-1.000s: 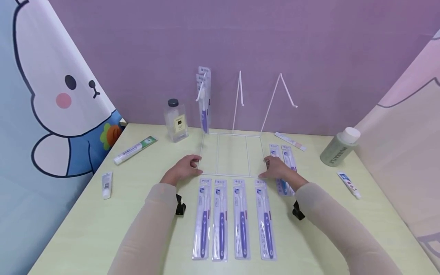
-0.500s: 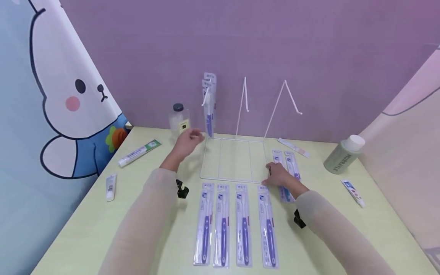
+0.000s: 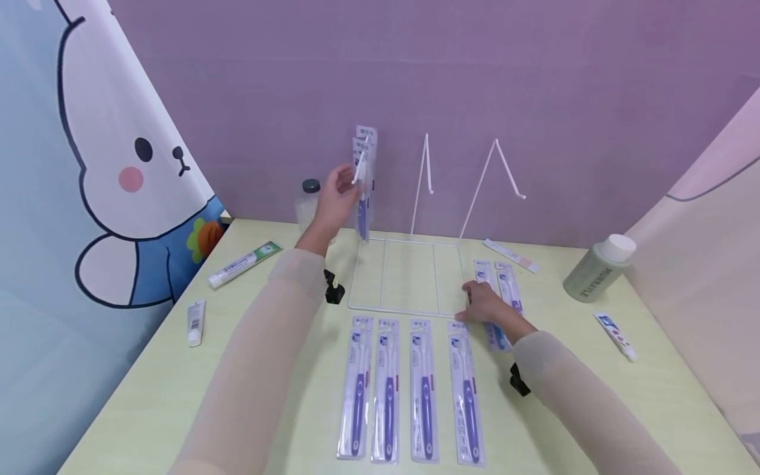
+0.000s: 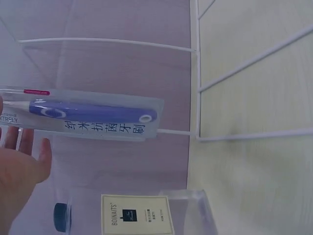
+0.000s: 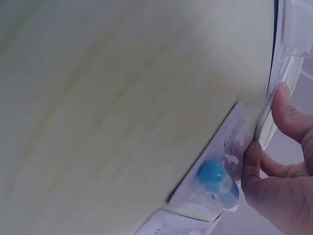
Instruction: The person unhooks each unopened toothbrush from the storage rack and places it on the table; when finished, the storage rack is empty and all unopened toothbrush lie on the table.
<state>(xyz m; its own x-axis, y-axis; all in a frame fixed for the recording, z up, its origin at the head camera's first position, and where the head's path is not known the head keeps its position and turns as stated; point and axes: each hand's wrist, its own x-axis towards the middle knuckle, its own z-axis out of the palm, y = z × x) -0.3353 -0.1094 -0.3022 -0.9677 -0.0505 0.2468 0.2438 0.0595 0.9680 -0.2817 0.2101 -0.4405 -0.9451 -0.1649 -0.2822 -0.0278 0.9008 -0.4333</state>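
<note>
A white wire rack point(image 3: 404, 312) stands at the back of the table with three upright hooks. Packaged toothbrushes point(image 3: 363, 214) with purple handles hang from its left hook. My left hand point(image 3: 336, 201) is raised beside them, fingers extended at the packs; in the left wrist view the fingers overlap the edge of a toothbrush pack point(image 4: 98, 111). Thumb and curled fingers of my right hand point(image 3: 485, 305) grip the rack's right side near its front corner. Several packaged toothbrushes point(image 3: 425, 389) lie in a row before the rack.
Two more toothbrush packs point(image 3: 509, 288) lie partly behind my right hand. A clear bottle point(image 3: 305, 208) with a black cap stands behind my left hand. Toothpaste tubes point(image 3: 245, 264) lie on both sides. A green bottle point(image 3: 594, 274) leans at the right, near a slim box point(image 3: 510, 256).
My left hand has let go of the rack's left side and risen to the hanging toothbrush packs. My right hand stays at the rack's right side. The head view has shifted slightly.
</note>
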